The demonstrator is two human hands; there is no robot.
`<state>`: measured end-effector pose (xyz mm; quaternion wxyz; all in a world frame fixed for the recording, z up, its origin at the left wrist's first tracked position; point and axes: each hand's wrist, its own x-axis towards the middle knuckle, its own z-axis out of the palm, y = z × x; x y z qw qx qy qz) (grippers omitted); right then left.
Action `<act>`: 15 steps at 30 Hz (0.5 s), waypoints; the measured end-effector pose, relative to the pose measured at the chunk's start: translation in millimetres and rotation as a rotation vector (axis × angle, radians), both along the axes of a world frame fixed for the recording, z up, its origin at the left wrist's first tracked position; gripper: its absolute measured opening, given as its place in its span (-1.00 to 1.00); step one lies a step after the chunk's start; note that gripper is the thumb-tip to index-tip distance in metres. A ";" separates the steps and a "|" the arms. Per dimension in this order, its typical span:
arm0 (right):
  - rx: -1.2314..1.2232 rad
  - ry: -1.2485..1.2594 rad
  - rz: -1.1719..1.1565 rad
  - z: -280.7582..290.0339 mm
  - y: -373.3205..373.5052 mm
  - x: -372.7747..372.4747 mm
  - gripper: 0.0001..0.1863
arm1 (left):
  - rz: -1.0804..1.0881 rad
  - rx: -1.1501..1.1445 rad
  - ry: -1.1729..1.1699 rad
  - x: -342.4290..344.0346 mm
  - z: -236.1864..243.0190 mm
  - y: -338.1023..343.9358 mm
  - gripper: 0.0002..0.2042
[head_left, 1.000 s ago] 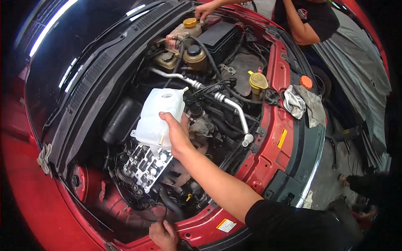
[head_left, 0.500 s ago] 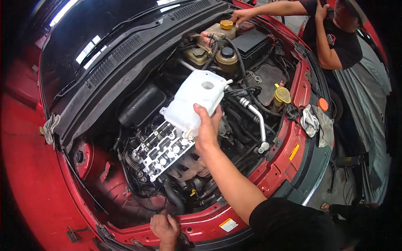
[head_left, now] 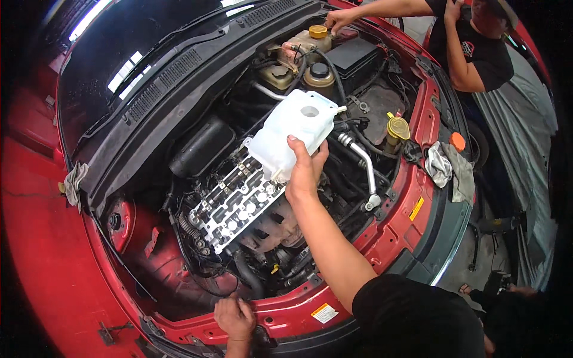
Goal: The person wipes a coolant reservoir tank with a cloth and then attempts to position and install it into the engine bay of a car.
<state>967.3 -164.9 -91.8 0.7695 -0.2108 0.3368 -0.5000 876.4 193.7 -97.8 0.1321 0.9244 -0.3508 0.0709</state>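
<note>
resting on one red rail, my left hand has its fingers curled, gripping or not i can't tell. my right hand pinches one white tank between thumb and fingers above one cylinder head. farther: one orange-capped reservoir, one co-worker's hand.

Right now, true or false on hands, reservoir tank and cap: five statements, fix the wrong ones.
1. The right hand grips the white plastic reservoir tank. True.
2. The left hand is on the tank. False: it is at the red front crossmember.
3. The tank's top opening is uncapped. True.
4. The orange cap is on the tank. False: it lies beside a grey rag.
5. A co-worker's hand is beside the yellow-capped reservoir. True.
</note>
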 end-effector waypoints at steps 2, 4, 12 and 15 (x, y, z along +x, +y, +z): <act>0.002 -0.025 0.017 -3.5 -1.7 -0.9 0.15 | 0.000 -0.003 -0.008 0.2 -2.1 1.0 -0.85; -0.005 -0.018 0.018 -2.1 -1.7 -1.2 0.16 | -0.005 -0.017 -0.006 0.4 -4.2 3.0 -0.85; -0.185 0.020 -0.083 -3.2 -0.5 -0.7 0.07 | -0.006 0.021 0.015 0.0 -0.2 2.3 -0.86; -0.296 -0.045 -0.154 2.5 -0.8 -3.7 0.04 | -0.007 0.014 0.012 -0.2 1.4 0.9 -0.86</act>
